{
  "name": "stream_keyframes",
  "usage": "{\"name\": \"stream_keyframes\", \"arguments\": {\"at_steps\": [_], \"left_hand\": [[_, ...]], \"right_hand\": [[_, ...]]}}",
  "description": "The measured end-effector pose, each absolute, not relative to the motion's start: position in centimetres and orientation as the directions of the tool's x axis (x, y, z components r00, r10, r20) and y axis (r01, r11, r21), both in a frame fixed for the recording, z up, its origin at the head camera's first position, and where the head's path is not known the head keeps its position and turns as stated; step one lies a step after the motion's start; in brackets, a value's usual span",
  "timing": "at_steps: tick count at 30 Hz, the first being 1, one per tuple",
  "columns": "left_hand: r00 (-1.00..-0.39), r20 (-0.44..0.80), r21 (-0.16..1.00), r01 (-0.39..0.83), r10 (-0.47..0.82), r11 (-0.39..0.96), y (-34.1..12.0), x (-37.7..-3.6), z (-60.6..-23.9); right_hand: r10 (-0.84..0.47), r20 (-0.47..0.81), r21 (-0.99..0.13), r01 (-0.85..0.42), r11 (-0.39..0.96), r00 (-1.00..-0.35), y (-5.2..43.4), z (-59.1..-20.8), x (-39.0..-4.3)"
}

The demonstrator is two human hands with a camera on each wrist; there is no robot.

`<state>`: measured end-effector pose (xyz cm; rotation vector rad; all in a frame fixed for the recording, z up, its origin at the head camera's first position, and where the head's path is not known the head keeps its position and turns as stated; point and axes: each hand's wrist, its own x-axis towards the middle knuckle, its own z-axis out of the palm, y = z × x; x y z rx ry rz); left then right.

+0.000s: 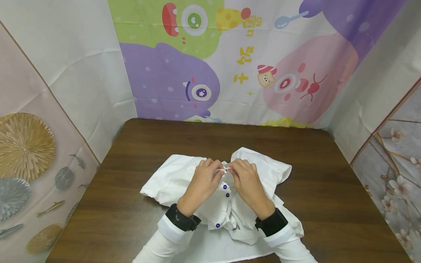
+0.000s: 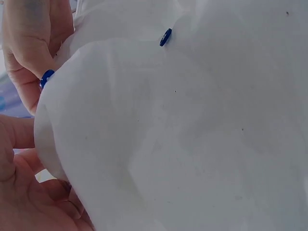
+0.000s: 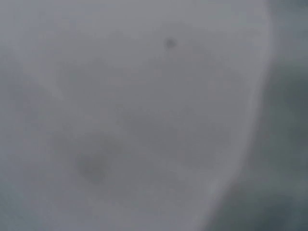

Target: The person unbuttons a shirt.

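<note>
A white shirt lies crumpled on the table, its sleeves spread to both sides. Dark blue buttons run down its front. Near the collar, the left hand and right hand meet, each pinching the cloth between thumb and fingers. In the left wrist view, fingers press beside one blue button, and another button shows on the cloth farther off. The right wrist view holds only blurred white fabric; that hand is out of sight there.
The brown wooden table has rounded far corners. Behind it hangs a cartoon-printed cloth, with pale patterned panels at either side. Dark bands sit on both wrists over white sleeves. Lower shirt fabric spreads beneath the forearms.
</note>
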<state>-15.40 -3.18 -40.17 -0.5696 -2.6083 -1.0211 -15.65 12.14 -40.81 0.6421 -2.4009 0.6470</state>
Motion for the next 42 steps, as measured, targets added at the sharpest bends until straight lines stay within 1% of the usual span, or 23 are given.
{"name": "stream_keyframes", "arguments": {"at_steps": [5, 10, 16, 23, 30, 42], "left_hand": [[-0.889, 0.371, 0.596, 0.449, 0.267, 0.666, -3.25, -15.4, -40.16], [-0.886, 0.371, 0.6, 0.456, 0.277, 0.657, -3.29, -15.42, -40.14], [-0.879, 0.389, 0.609, 0.47, 0.277, 0.638, -3.39, -15.42, -40.18], [-0.857, 0.44, 0.631, 0.508, 0.269, 0.587, -3.63, -15.77, -40.74], [-0.854, 0.446, 0.641, 0.514, 0.268, 0.57, -3.75, -15.89, -40.87], [-0.843, 0.46, 0.635, 0.532, 0.279, 0.559, -3.91, -15.95, -40.98]], "right_hand": [[-0.301, 0.613, -0.297, -0.566, 0.769, -0.73, 12.21, -40.81, -15.64], [-0.305, 0.607, -0.325, -0.579, 0.748, -0.734, 12.26, -40.7, -15.64], [-0.309, 0.57, -0.36, -0.57, 0.738, -0.761, 12.25, -40.59, -15.61], [-0.283, 0.507, -0.471, -0.537, 0.699, -0.814, 11.92, -40.83, -15.77], [-0.269, 0.462, -0.524, -0.505, 0.686, -0.845, 11.88, -40.79, -15.92], [-0.229, 0.423, -0.535, -0.445, 0.718, -0.877, 11.75, -40.72, -15.84]]}}
